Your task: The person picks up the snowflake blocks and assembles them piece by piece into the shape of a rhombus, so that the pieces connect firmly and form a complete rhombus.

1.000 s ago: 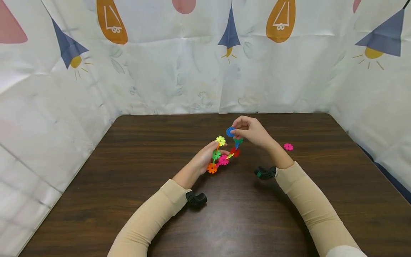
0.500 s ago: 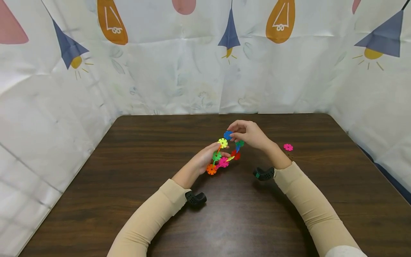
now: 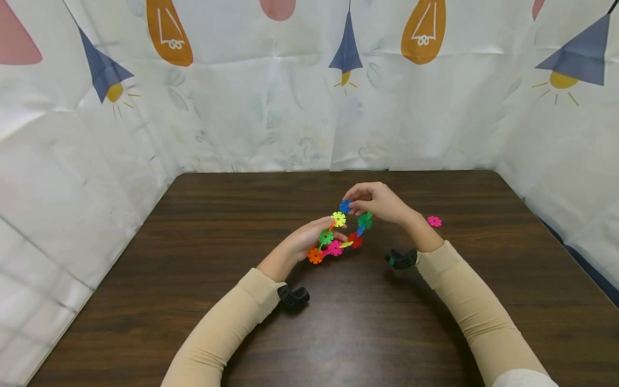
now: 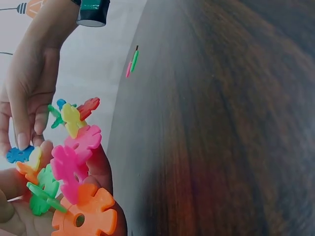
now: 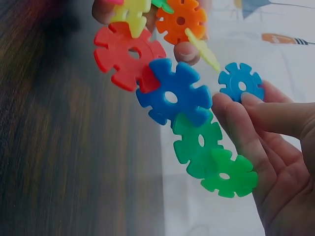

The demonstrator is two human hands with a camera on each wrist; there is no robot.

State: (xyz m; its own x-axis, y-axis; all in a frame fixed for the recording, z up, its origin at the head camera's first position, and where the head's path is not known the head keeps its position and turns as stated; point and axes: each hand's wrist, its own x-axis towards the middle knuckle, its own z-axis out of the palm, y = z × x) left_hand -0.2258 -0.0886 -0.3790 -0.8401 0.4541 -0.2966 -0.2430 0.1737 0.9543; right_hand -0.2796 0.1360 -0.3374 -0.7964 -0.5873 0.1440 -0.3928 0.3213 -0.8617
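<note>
My left hand (image 3: pixel 301 243) holds a curved chain of notched plastic discs, linked slot to slot in several colours. An orange disc (image 4: pixel 101 214) lies at the bend by the palm, and a yellow disc (image 3: pixel 338 219) ends the chain at the fingertips. Between thumb and fingers, my right hand (image 3: pixel 379 203) pinches a single blue disc (image 5: pixel 228 81). That disc is close to the yellow one, with a small gap showing in the right wrist view. Two green discs, the outer one light green (image 5: pixel 236 179), form the chain's other end beside the right palm.
A loose pink disc (image 3: pixel 434 221) lies on the dark wooden table (image 3: pixel 217 231), right of the right wrist. In the left wrist view a green piece (image 4: pixel 134 61) appears edge-on beside it. A printed white curtain (image 3: pixel 300 118) hangs behind the table.
The right hand has come slightly nearer the person with the blue disc, and the gap to the yellow disc has narrowed. The chain's green end now shows more clearly below the right hand.
</note>
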